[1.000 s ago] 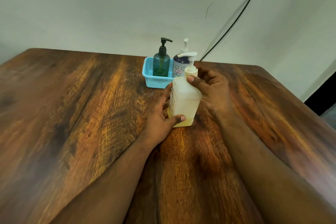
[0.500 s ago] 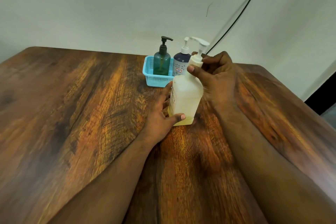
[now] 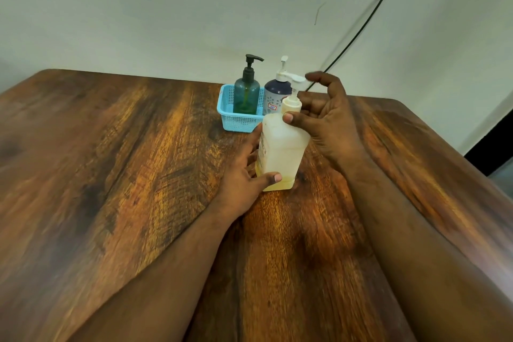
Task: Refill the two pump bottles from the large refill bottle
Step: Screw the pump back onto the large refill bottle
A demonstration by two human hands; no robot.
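A large translucent white refill bottle [image 3: 280, 150] stands upright on the wooden table [image 3: 125, 175], with a little yellowish liquid at its bottom. My left hand [image 3: 244, 178] grips its lower body, thumb across the front. My right hand [image 3: 330, 122] pinches the white pump collar [image 3: 291, 104], thumb at the neck and fingers curled behind, index finger lifted near the pump head [image 3: 295, 79]. Behind it, a green pump bottle [image 3: 246, 94] and a dark blue pump bottle [image 3: 274, 90] stand in a light blue basket [image 3: 236, 121].
The basket sits near the table's far edge against a pale wall. A black cable [image 3: 361, 28] runs down the wall behind the bottles. The table's right edge [image 3: 458, 153] drops off beside a dark opening.
My right hand has turned around the pump collar. The pump head swung from left to right and back to the left, and its stem now stands higher. The left hand held still.
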